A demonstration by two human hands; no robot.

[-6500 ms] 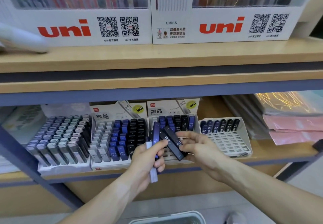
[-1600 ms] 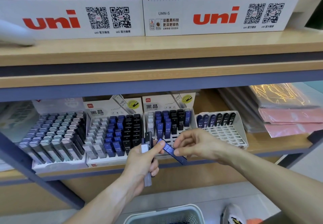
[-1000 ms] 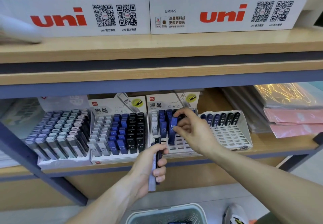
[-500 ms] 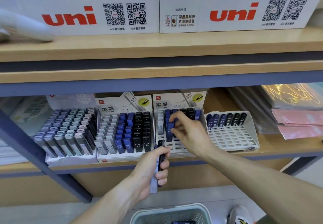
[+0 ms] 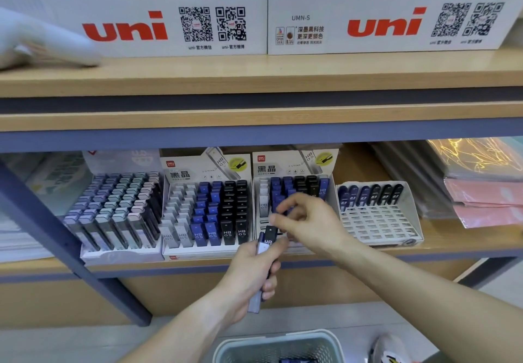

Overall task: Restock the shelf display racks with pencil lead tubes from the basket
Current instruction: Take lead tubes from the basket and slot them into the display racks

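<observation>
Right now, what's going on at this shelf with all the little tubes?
A person is restocking pencil lead tubes. The left hand grips a small bunch of tubes, a black-capped one marked HB on top. The right hand reaches across to that bunch, fingertips at the top tube, in front of the half-filled rack. The rack on its right holds only a back row. The basket sits on the floor below.

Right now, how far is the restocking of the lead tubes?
Partly done. The second rack looks full, and the third rack has tubes only in its back rows. In hand: the left hand grips a few tubes, and the right hand reaches toward them. Left: the third rack's front slots, the mostly bare white rack, and the tubes in the basket.
</observation>
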